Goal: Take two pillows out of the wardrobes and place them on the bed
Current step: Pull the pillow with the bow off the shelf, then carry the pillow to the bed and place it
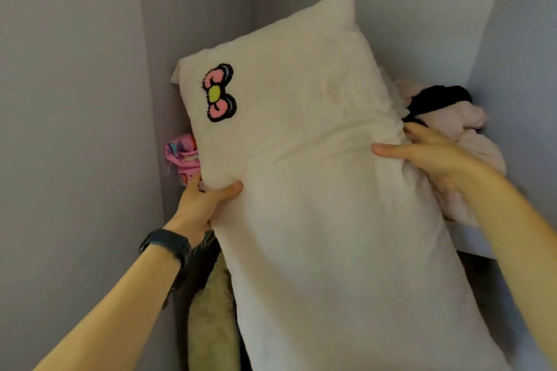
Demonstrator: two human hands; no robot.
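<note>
A large white fluffy pillow [316, 159] with a pink bow patch fills the middle of the head view, tilted, its top corner reaching up into the upper wardrobe compartment. My left hand [205, 203] grips its left edge, thumb on the front and fingers behind. My right hand [428, 156] grips the right edge, thumb pressed into the front. The pillow's lower end hangs down toward me. No second pillow and no bed show.
Grey wardrobe walls [75, 99] close in on both sides. A heap of pale pink and black clothes [446, 111] lies on the shelf at the right. A pink patterned cloth [180, 156] sits at the left. Dark and beige garments [208, 310] hang below.
</note>
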